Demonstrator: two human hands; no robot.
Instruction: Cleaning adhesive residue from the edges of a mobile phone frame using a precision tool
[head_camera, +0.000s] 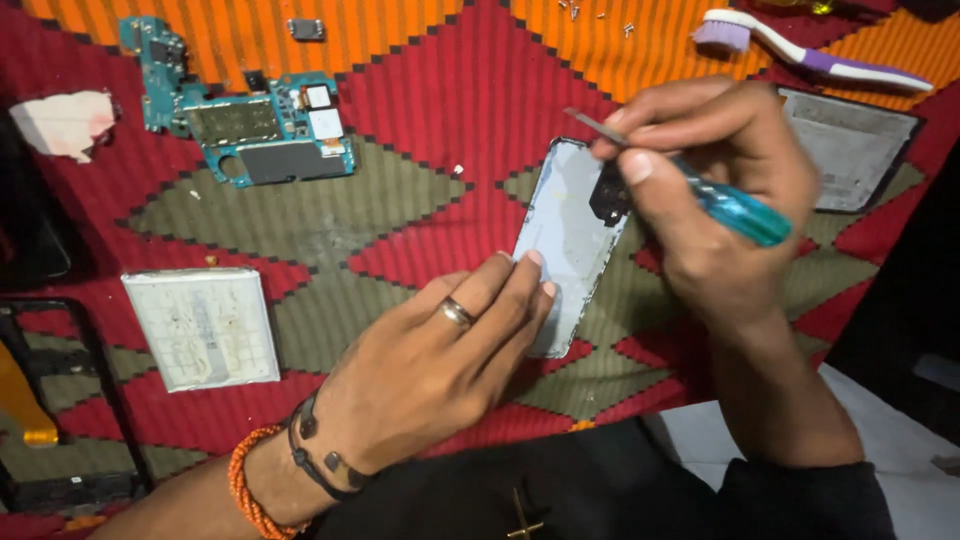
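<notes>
A pale blue phone back cover (567, 232) lies inside-up on the patterned cloth (400, 120). My left hand (440, 360), with a ring and wrist bands, presses its fingertips on the cover's lower left edge. My right hand (710, 190) grips a screwdriver (735, 208) with a clear blue handle; the metal tip sticks out to the upper left above the cover's top corner, near the black camera cutout (608, 195).
A blue circuit board (262, 128) lies at the upper left, a flat white battery (203, 327) at the left. A toothbrush (800, 50) and small screws (600, 14) sit at the top right, a dark panel (850, 145) at the right, a black frame (60, 400) at the left edge.
</notes>
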